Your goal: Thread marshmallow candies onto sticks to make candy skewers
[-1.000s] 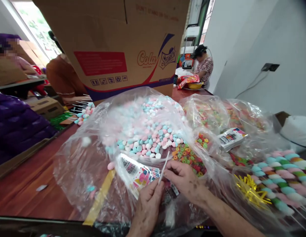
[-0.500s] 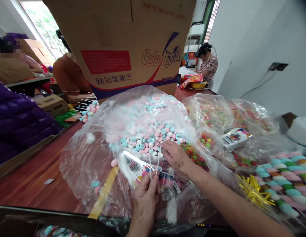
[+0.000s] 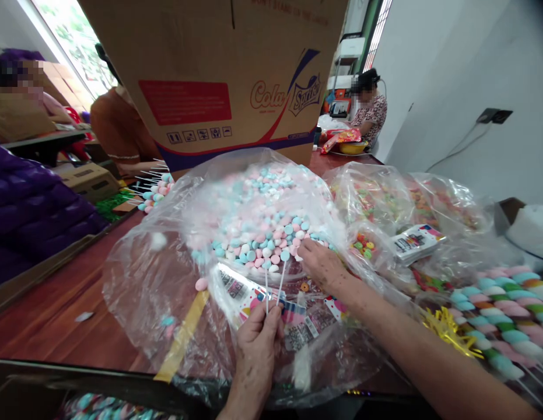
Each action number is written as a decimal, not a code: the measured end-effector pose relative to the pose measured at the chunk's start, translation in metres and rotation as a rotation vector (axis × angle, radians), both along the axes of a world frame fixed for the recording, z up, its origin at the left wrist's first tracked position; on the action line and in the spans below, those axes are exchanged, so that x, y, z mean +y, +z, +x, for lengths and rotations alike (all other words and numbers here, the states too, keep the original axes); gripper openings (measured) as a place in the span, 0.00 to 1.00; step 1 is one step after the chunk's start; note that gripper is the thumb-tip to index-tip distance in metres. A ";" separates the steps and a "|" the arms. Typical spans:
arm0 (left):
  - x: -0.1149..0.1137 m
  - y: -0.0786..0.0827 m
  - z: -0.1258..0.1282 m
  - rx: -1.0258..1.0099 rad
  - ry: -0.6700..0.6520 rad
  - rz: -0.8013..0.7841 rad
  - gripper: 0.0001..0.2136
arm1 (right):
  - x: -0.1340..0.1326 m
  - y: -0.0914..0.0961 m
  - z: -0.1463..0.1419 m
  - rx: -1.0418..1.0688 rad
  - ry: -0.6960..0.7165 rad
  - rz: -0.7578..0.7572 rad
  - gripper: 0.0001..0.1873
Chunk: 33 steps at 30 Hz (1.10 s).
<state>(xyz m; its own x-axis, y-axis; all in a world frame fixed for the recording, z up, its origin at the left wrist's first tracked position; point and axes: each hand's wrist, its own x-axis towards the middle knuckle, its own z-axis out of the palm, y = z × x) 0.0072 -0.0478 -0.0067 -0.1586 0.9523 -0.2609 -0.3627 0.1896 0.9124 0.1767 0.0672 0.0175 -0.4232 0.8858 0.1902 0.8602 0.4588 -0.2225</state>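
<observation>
My left hand (image 3: pixel 259 338) is closed around the lower part of two thin white sticks (image 3: pixel 280 281), which point up and away from me. A round light-blue candy (image 3: pixel 284 255) sits at the tip of the right-hand stick; the other tip overlaps the pile, so I cannot tell whether it carries one. My right hand (image 3: pixel 322 265) is at the near right edge of a heap of pink, blue and white candies (image 3: pixel 254 244) in a clear plastic bag (image 3: pixel 135 286). Its fingers are bent together among the candies, and what they pinch is hidden. Printed packets (image 3: pixel 242 294) lie under the plastic by my hands.
A tall cardboard box (image 3: pixel 201 52) stands behind the heap. On the right are bags of ring candies (image 3: pixel 371 192), a stack of printed cards (image 3: pixel 417 242), gold ties (image 3: pixel 448 332) and filled candy skewers (image 3: pixel 503 315). Several people sit farther back.
My right hand has moved off the stick tip, slightly right and up to the heap. A blue candy now shows on that stick. The left hand stays in place with both sticks.
</observation>
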 end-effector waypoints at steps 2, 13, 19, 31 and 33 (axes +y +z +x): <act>0.000 0.000 0.000 -0.004 0.000 -0.002 0.18 | -0.001 -0.003 -0.005 0.026 -0.015 0.000 0.11; 0.001 -0.003 0.000 0.005 -0.019 -0.009 0.18 | 0.005 -0.003 0.004 0.384 -0.112 -0.051 0.11; 0.002 -0.005 -0.001 0.047 -0.033 0.019 0.19 | 0.001 -0.016 -0.010 0.373 -0.100 -0.078 0.07; 0.001 -0.004 -0.003 0.097 -0.058 0.008 0.21 | -0.003 -0.008 -0.016 0.136 -0.031 -0.136 0.09; 0.001 -0.001 -0.002 0.106 -0.070 0.014 0.20 | -0.005 -0.009 -0.019 0.135 -0.013 -0.149 0.10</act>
